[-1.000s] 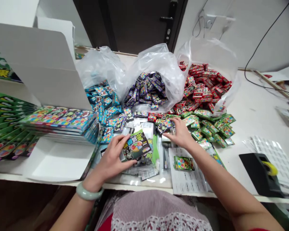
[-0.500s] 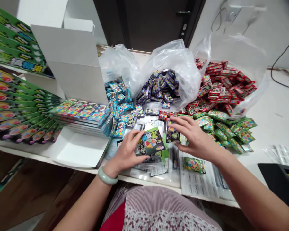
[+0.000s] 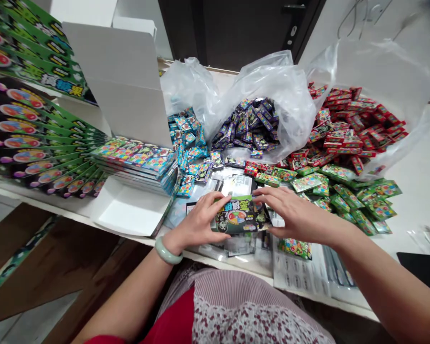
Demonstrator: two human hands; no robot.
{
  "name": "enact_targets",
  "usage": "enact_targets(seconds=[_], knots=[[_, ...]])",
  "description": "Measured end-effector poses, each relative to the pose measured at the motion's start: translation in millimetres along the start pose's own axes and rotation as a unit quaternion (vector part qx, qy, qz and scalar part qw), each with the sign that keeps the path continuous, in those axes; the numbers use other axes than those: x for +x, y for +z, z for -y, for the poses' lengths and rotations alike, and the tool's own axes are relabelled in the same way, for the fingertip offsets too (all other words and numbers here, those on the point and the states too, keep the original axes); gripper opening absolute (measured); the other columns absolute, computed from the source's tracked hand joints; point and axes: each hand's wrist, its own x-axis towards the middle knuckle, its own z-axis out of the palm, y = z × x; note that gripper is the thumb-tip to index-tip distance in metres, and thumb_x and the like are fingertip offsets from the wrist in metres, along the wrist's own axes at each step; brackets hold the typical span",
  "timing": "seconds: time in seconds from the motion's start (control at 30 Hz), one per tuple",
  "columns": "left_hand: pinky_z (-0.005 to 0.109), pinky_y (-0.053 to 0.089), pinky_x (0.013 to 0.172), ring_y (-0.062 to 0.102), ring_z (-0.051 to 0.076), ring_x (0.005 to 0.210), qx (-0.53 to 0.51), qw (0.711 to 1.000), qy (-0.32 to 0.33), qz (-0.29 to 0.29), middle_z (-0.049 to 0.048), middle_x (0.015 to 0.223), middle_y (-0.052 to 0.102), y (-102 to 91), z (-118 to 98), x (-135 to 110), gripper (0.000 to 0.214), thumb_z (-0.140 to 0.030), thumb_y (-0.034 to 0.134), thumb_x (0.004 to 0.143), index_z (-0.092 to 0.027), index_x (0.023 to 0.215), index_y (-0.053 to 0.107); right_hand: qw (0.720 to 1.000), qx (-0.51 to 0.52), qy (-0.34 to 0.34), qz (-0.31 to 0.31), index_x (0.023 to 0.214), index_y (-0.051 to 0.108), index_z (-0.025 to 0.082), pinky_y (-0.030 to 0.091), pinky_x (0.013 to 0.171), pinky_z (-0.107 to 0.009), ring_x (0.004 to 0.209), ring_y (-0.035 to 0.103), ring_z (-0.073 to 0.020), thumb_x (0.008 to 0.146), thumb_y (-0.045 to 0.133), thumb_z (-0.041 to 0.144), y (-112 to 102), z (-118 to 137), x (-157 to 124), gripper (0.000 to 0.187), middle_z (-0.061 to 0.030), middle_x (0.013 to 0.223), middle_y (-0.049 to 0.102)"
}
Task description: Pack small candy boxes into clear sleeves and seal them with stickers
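My left hand (image 3: 200,220), with a pale bangle at the wrist, grips the left end of a flat green-and-black printed carton (image 3: 235,216) between thumb and fingers. At its right end a dark printed packet (image 3: 262,218) sits between the fingertips and thumb of my right hand (image 3: 294,213). Packet and carton meet there; whether one is inside the other I cannot tell. Below them lie dark printed sheets in clear plastic (image 3: 241,246). Close by my right hand is a green packet (image 3: 295,248) on a sticker sheet (image 3: 290,274).
Plastic bags hold piles of blue (image 3: 188,131), purple (image 3: 249,124) and red packets (image 3: 354,129); green packets (image 3: 361,198) spill at the right. An opened white box (image 3: 129,205) with stacked printed packs (image 3: 136,155) stands left, beside fanned green cartons (image 3: 46,143). The table's front edge runs near my body.
My right hand has brought the dark packet leftward against the carton's right end. My left hand still holds the carton. The camera view has shifted slightly.
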Motion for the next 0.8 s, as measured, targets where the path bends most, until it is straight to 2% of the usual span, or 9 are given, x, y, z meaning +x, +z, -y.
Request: enact_targets(seconds=[0.1,0.17,0.33,0.4,0.53,0.57,0.63,0.67,0.8], knots=[[0.051,0.042,0.104,0.044,0.033,0.124,-0.022,0.999,-0.013,-0.024,0.0141,0.131,0.040,1.7,-2,2,0.097,-0.043,0.080,0.067,-0.023,0.146,0.029,0.998,0.062,0.016,-0.027,0.132,0.042,0.019,0.042,0.107,-0.047,0.134,0.042,-0.0289,0.079,0.071,0.035,5,-2,4,0.063,-0.0179,0.144,0.042],[0.052,0.042,0.103,0.045,0.033,0.122,-0.024,0.998,-0.029,-0.049,0.0137,0.129,0.041,2.8,-3,2,0.096,-0.043,0.080,0.067,-0.023,0.146,0.030,0.994,0.077,0.039,-0.067,0.134,0.041,0.020,0.039,0.108,-0.051,0.134,0.041,-0.0298,0.080,0.070,0.042,12,2,7,0.064,-0.0175,0.140,0.046],[0.051,0.042,0.104,0.045,0.032,0.122,-0.042,0.994,-0.051,-0.089,0.0124,0.129,0.042,3.0,-1,-8,0.099,-0.046,0.081,0.065,-0.025,0.147,0.030,0.988,0.104,0.055,-0.101,0.132,0.048,0.027,0.023,0.111,-0.066,0.139,0.035,-0.0334,0.092,0.054,0.041,29,21,15,0.043,-0.0126,0.139,0.053],[0.051,0.041,0.105,0.044,0.032,0.122,-0.051,0.991,-0.067,-0.108,0.0121,0.129,0.041,-1.0,2,-14,0.099,-0.046,0.081,0.065,-0.026,0.147,0.029,0.979,0.161,0.050,-0.113,0.131,0.051,0.028,0.029,0.110,-0.062,0.134,0.043,-0.0316,0.093,0.051,0.041,28,15,28,0.040,-0.0105,0.131,0.061],[0.050,0.041,0.106,0.044,0.031,0.123,-0.064,0.986,-0.076,-0.130,0.0119,0.130,0.039,-14.1,4,-29,0.102,-0.049,0.082,0.064,-0.026,0.147,0.028,0.942,0.225,0.114,-0.221,0.116,0.063,0.021,0.053,0.085,-0.039,0.091,0.069,-0.0215,0.097,0.044,0.037,29,-17,104,0.031,-0.0063,0.093,0.074],[0.050,0.041,0.106,0.044,0.031,0.123,-0.068,0.986,-0.076,-0.131,0.0120,0.130,0.039,-16.9,4,-33,0.102,-0.050,0.082,0.063,-0.026,0.147,0.028,0.954,0.178,0.108,-0.214,0.111,0.065,0.020,0.053,0.083,-0.036,0.091,0.068,-0.0212,0.094,0.050,0.036,33,-24,132,0.028,-0.0070,0.097,0.074],[0.050,0.041,0.106,0.044,0.032,0.123,-0.075,0.985,-0.081,-0.131,0.0120,0.131,0.039,-20.6,2,-41,0.102,-0.051,0.081,0.064,-0.026,0.147,0.027,0.990,0.046,0.032,-0.126,0.109,0.067,0.018,0.049,0.089,-0.035,0.102,0.065,-0.0214,0.093,0.051,0.025,45,-32,190,0.024,-0.0094,0.110,0.072],[0.051,0.041,0.106,0.043,0.032,0.124,-0.075,0.985,-0.088,-0.131,0.0121,0.131,0.039,-21.6,2,-44,0.102,-0.051,0.080,0.065,-0.027,0.147,0.027,0.996,-0.038,-0.007,-0.085,0.111,0.067,0.018,0.047,0.092,-0.037,0.107,0.062,-0.0232,0.092,0.052,0.021,53,-34,217,0.025,-0.0103,0.116,0.070],[0.053,0.040,0.107,0.043,0.034,0.126,-0.064,0.981,-0.132,-0.128,0.0124,0.132,0.038,-22.9,3,-56,0.102,-0.048,0.081,0.065,-0.030,0.147,0.025,0.992,-0.100,-0.032,-0.070,0.114,0.066,0.012,0.039,0.096,-0.047,0.119,0.051,-0.0331,0.084,0.061,0.017,81,-37,288,0.031,-0.0182,0.126,0.063]])
